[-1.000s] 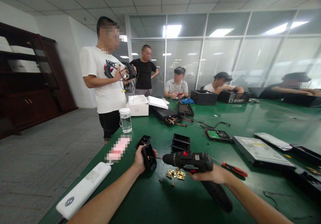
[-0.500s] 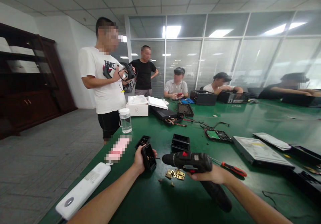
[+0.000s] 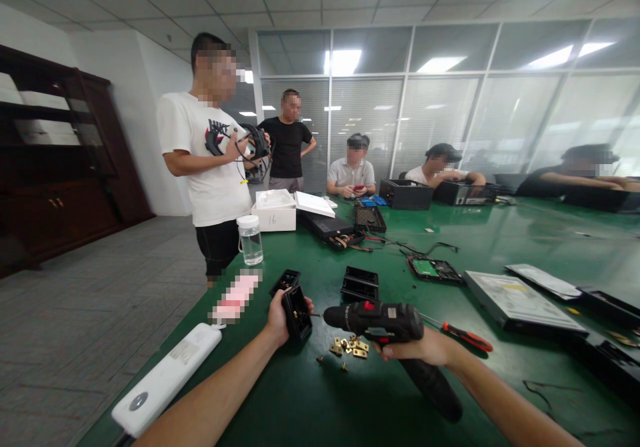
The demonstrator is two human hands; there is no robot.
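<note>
My left hand is closed around a small black plastic box, tilted with its open side facing me and brass-coloured parts inside. In my right hand is a black cordless drill with red switches. Its thin bit points left at the box's right side; whether it touches cannot be made out. Below the drill's nose lies a small pile of brass pieces, with two screws in front. Another black box sits behind my left hand, and a black two-part case stands behind the drill.
An orange-and-black screwdriver lies right of the drill. A white power strip runs along the left table edge, near a clear water bottle. A silver disc drive lies at right. Several people are around the far side.
Almost nothing differs. Both hands, the black box and the drill stay in place, and only the drill bit looks slightly different.
</note>
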